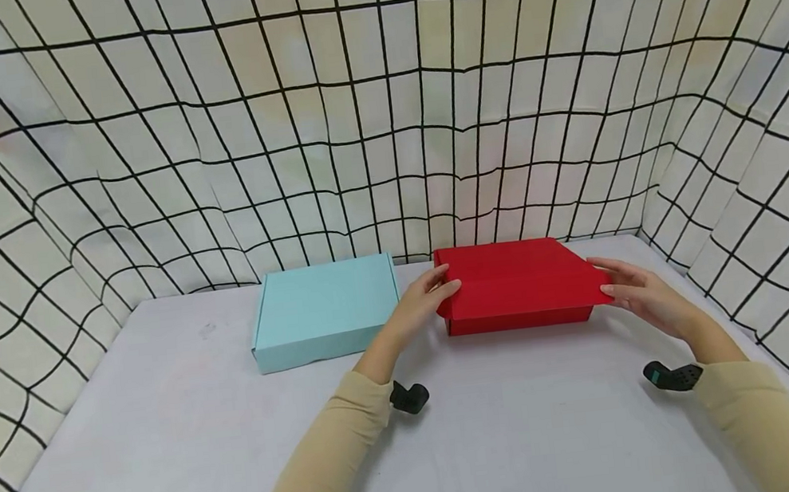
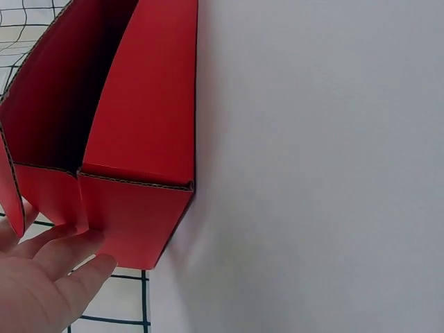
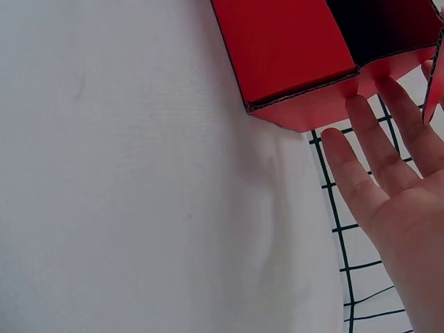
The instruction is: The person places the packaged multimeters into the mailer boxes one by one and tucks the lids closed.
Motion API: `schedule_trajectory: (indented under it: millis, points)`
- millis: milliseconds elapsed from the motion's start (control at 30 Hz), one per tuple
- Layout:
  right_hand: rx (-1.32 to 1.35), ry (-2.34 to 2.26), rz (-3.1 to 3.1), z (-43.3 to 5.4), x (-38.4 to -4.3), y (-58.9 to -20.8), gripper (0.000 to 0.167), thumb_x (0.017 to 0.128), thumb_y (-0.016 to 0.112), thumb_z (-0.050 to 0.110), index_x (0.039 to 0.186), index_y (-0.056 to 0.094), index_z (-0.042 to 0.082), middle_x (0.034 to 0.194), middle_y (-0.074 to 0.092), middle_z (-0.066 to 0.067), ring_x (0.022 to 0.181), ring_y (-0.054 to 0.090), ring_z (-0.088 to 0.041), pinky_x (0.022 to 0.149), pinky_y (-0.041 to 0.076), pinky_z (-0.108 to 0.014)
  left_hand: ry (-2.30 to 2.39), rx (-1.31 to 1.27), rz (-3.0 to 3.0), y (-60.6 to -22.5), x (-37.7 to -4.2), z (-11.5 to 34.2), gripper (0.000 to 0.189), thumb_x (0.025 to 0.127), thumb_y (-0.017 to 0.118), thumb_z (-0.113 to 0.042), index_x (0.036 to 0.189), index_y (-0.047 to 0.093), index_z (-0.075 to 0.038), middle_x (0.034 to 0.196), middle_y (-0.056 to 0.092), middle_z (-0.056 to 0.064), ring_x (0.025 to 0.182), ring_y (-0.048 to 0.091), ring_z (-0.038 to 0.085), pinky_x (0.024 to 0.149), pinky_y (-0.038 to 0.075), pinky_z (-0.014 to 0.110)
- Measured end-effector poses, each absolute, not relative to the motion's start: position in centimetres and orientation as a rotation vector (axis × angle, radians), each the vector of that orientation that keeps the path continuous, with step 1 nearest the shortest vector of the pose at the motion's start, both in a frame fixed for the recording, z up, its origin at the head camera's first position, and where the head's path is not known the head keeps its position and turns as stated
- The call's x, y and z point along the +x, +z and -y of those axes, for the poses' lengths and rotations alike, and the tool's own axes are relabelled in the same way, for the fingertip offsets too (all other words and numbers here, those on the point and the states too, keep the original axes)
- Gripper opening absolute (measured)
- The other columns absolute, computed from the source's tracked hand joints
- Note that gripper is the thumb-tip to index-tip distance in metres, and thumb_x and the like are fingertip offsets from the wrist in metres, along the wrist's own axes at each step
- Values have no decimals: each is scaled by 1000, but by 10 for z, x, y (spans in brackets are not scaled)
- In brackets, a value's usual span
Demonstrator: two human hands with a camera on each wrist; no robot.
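A red cardboard box [image 1: 518, 321] rests on the table with its lid [image 1: 516, 277] partly raised at the front, a dark gap showing under it in both wrist views. At the lid's front left corner, my left hand [image 1: 411, 308] holds the edge between thumb and fingers, other fingertips against the side wall [image 2: 135, 222]. My right hand [image 1: 649, 303] pinches the front right corner, where the lid's side flap [image 3: 434, 87] hides part of the thumb and index finger. Its remaining fingers reach straight to the box's right side.
A closed light blue box [image 1: 328, 301] lies left of the red one. Black wrist devices [image 1: 409, 397] hang by both sleeves over the white table [image 1: 530, 432]. White walls with a black grid net [image 1: 388, 118] rise behind and at both sides.
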State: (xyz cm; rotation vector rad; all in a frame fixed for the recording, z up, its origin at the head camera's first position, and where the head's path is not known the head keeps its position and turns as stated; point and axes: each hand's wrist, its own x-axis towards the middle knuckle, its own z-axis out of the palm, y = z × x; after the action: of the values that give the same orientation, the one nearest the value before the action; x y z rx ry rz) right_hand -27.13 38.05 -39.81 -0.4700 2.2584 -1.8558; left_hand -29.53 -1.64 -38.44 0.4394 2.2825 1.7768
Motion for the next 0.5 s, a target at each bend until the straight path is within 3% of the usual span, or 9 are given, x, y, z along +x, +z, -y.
schedule_trajectory:
  millis: [200,367,500]
  points:
    - [-480,-1705,-2351,-380,-269,-397,61,106,54,12,162,29,9,150,43,1,125,52,-11,95,52,-25,1702,467,-2359,-388,-293,17,68,100,65,-27,160,36,-12,162,35,14,146,37,36,104,49,50]
    - [-455,-1484,-2440,-379,-264,-397,68,103,60,19,162,27,8,162,25,-22,139,35,-35,95,49,-21,1547,515,-2442,-394,-292,17,69,99,65,-22,160,36,-12,161,35,17,143,41,41,104,49,51]
    - [-449,-1434,-2448,-378,-264,-397,70,102,61,20,162,27,6,163,23,-26,142,30,-47,94,48,-21,1404,593,-2519,-396,-291,16,71,99,65,-23,161,33,-9,164,29,19,145,37,39,109,44,54]
